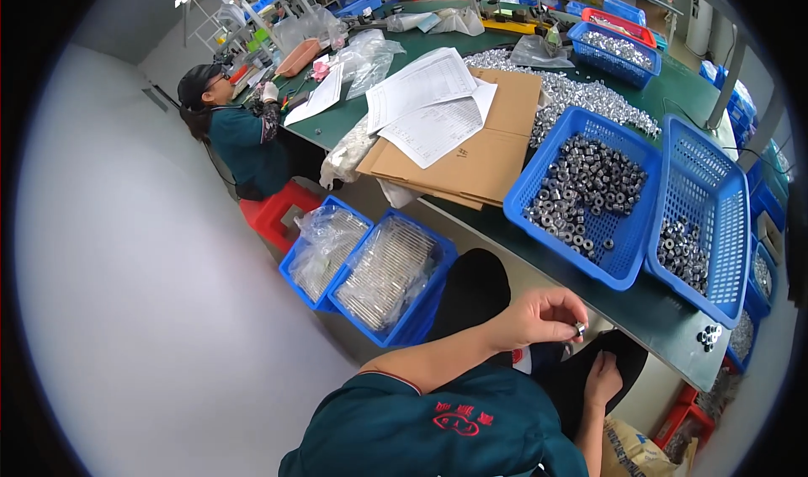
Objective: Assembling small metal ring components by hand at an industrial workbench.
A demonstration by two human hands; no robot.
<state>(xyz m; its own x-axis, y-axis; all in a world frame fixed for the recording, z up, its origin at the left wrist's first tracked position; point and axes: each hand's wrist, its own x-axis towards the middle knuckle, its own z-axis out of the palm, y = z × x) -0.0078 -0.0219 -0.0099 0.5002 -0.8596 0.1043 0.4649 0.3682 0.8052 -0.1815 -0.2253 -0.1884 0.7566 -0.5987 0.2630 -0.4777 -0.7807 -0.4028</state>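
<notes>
My left hand [543, 319] is raised over my lap, its thumb and forefinger pinching a small shiny metal ring [579, 330]. Lower and to the right, my right hand [602, 379] rests by my thigh with its fingers drawn together; whatever they might hold is hidden. In front of me, a blue basket [523, 193] on the table holds many similar dark-and-silver metal rings [589, 182]. A second blue basket [711, 170] beside it, on the right, has a smaller heap of rings [683, 254] at its near end. Several more rings [709, 336] lie at the table's near right corner.
Cardboard [505, 145] and printed sheets [429, 98] cover part of the green table [686, 98]. Silver parts [581, 98] are heaped behind. Blue crates of metal rods [383, 275] stand left of my legs. A co-worker [240, 140] sits on a red stool [282, 212].
</notes>
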